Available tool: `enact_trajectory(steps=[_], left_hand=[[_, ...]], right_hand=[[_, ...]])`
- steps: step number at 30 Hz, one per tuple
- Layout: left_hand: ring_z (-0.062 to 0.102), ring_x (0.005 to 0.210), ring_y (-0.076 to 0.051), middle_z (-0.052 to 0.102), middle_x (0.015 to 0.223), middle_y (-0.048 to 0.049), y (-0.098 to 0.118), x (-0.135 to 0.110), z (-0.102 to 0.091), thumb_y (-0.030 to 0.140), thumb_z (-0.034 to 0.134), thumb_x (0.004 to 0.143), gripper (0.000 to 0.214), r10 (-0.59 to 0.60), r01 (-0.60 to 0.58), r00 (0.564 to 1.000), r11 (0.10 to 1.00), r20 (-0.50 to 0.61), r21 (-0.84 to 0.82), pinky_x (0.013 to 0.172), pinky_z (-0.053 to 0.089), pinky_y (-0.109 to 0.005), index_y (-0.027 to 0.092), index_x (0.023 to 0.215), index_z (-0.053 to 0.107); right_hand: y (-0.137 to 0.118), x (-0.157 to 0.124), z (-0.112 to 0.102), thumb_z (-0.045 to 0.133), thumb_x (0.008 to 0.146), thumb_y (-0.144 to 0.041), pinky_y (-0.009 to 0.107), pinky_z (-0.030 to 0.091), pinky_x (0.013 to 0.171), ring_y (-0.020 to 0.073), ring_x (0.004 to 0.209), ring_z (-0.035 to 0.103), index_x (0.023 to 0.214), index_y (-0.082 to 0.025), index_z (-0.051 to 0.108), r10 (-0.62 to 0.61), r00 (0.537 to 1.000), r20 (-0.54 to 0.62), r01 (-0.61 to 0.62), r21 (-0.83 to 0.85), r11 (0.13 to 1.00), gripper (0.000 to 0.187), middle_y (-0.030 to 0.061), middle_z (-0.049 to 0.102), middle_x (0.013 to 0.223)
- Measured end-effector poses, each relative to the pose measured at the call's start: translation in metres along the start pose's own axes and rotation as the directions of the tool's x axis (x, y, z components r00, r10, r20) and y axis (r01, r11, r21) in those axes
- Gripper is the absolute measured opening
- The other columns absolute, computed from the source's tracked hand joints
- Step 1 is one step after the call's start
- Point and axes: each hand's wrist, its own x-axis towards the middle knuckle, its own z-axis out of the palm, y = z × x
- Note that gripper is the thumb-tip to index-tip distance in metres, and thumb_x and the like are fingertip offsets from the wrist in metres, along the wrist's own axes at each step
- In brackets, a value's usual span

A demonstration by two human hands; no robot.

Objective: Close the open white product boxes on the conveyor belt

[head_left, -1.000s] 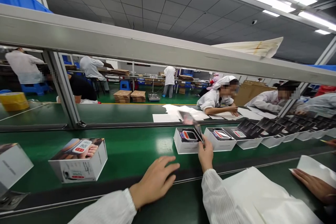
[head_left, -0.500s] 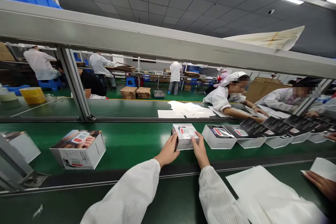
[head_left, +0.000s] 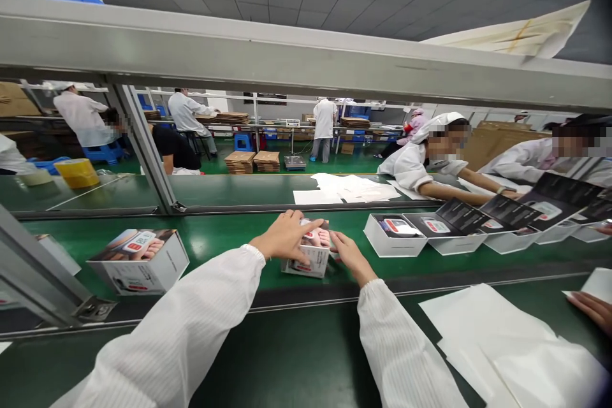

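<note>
A small printed carton [head_left: 312, 262] rests on the green conveyor belt [head_left: 215, 229] in front of me. Its top carries a photo and its front is white with red print. My left hand [head_left: 287, 237] reaches over the carton, fingers and thumb spread across its top and left side, covering much of it. At the carton's right side, my right hand [head_left: 352, 257] has its fingertips against the edge. To the right stands a white box [head_left: 394, 237] with its lid raised and a device-like picture inside. Another closed printed carton [head_left: 139, 261] sits to the left.
Several open boxes with black lids [head_left: 459, 217] line the belt at right. White sheets [head_left: 497, 338] lie on the near bench, beside another person's hand [head_left: 593, 309]. A metal post [head_left: 143, 146] and overhead beam [head_left: 287, 51] frame the station. A co-worker [head_left: 430, 166] leans over papers opposite.
The carton has been turned so its photo side shows on top, and it sits slightly further left. My left hand has shifted from its left side to over its top. One black lid at right stands higher.
</note>
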Motion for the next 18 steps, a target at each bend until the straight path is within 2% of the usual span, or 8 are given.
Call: enact_trajectory(steps=[3, 5, 9, 11, 12, 14, 16, 18], left_hand=[[0.052, 0.105, -0.036, 0.053, 0.118, -0.0164, -0.004, -0.016, 0.000, 0.067, 0.078, 0.066, 0.107, -0.090, 0.087, 0.992, 0.996, 0.091, 0.034, 0.089, 0.042, -0.043, 0.031, 0.154, 0.029], [0.052, 0.103, -0.037, 0.053, 0.116, -0.0171, -0.006, -0.024, 0.000, 0.069, 0.075, 0.066, 0.107, -0.142, 0.136, 0.984, 0.989, 0.107, 0.059, 0.086, 0.043, -0.043, 0.031, 0.154, 0.028], [0.052, 0.102, -0.037, 0.053, 0.116, -0.0171, -0.010, -0.032, -0.002, 0.068, 0.074, 0.067, 0.107, -0.177, 0.167, 0.976, 0.982, 0.130, 0.083, 0.085, 0.043, -0.043, 0.032, 0.155, 0.026], [0.053, 0.100, -0.037, 0.054, 0.115, -0.0165, -0.012, -0.035, -0.004, 0.067, 0.074, 0.067, 0.107, -0.197, 0.185, 0.970, 0.978, 0.146, 0.092, 0.085, 0.043, -0.043, 0.032, 0.155, 0.025], [0.054, 0.100, -0.037, 0.055, 0.114, -0.0166, -0.013, -0.037, -0.005, 0.066, 0.074, 0.067, 0.107, -0.213, 0.199, 0.965, 0.975, 0.155, 0.101, 0.085, 0.043, -0.044, 0.031, 0.155, 0.025], [0.055, 0.100, -0.038, 0.056, 0.115, -0.0172, -0.015, -0.041, -0.007, 0.065, 0.073, 0.067, 0.107, -0.242, 0.225, 0.954, 0.968, 0.176, 0.114, 0.086, 0.043, -0.045, 0.030, 0.155, 0.025], [0.055, 0.105, -0.039, 0.056, 0.120, -0.0185, -0.017, -0.046, -0.010, 0.065, 0.073, 0.069, 0.105, -0.256, 0.238, 0.946, 0.965, 0.199, 0.109, 0.088, 0.044, -0.046, 0.028, 0.156, 0.025], [0.050, 0.118, -0.042, 0.051, 0.133, -0.0209, -0.016, -0.050, -0.013, 0.066, 0.073, 0.070, 0.106, -0.261, 0.245, 0.943, 0.964, 0.205, 0.099, 0.097, 0.040, -0.050, 0.025, 0.156, 0.026]], right_hand=[[0.000, -0.009, -0.021, 0.061, 0.077, -0.053, 0.037, 0.050, 0.077, 0.0256, 0.091, 0.064, 0.109, -0.022, 0.072, -0.145, 0.971, -0.191, 0.124, -0.115, 0.986, 0.046, 0.0093, 0.070, 0.109], [0.003, -0.014, -0.044, 0.057, 0.078, -0.050, 0.040, 0.048, 0.083, 0.0259, 0.091, 0.063, 0.106, -0.020, 0.072, -0.247, 0.881, -0.403, 0.186, -0.185, 0.965, 0.044, 0.0101, 0.070, 0.107], [0.019, -0.015, -0.103, 0.059, 0.075, -0.042, 0.044, 0.044, 0.093, 0.0293, 0.098, 0.060, 0.109, -0.016, 0.068, -0.205, 0.458, -0.865, 0.046, -0.207, 0.977, 0.043, 0.0146, 0.066, 0.110], [0.027, -0.008, -0.132, 0.065, 0.071, -0.042, 0.047, 0.042, 0.096, 0.0331, 0.107, 0.057, 0.107, -0.017, 0.065, -0.008, 0.335, -0.942, -0.078, -0.036, 0.996, 0.044, 0.0167, 0.065, 0.110], [0.031, -0.003, -0.143, 0.067, 0.069, -0.043, 0.047, 0.043, 0.095, 0.0339, 0.107, 0.056, 0.102, -0.017, 0.065, 0.095, 0.335, -0.937, -0.112, 0.061, 0.992, 0.042, 0.0168, 0.065, 0.107], [0.037, 0.010, -0.159, 0.068, 0.069, -0.047, 0.043, 0.048, 0.084, 0.0314, 0.097, 0.060, 0.090, -0.018, 0.064, 0.220, 0.429, -0.876, -0.115, 0.189, 0.975, 0.036, 0.0136, 0.066, 0.095], [0.041, 0.023, -0.164, 0.067, 0.068, -0.050, 0.037, 0.050, 0.069, 0.0253, 0.079, 0.061, 0.077, -0.019, 0.062, 0.214, 0.544, -0.811, -0.068, 0.211, 0.975, 0.033, 0.0071, 0.064, 0.078], [0.044, 0.034, -0.162, 0.068, 0.065, -0.050, 0.032, 0.047, 0.060, 0.0202, 0.067, 0.058, 0.068, -0.019, 0.059, 0.163, 0.611, -0.775, -0.021, 0.190, 0.982, 0.032, 0.0012, 0.058, 0.064]])
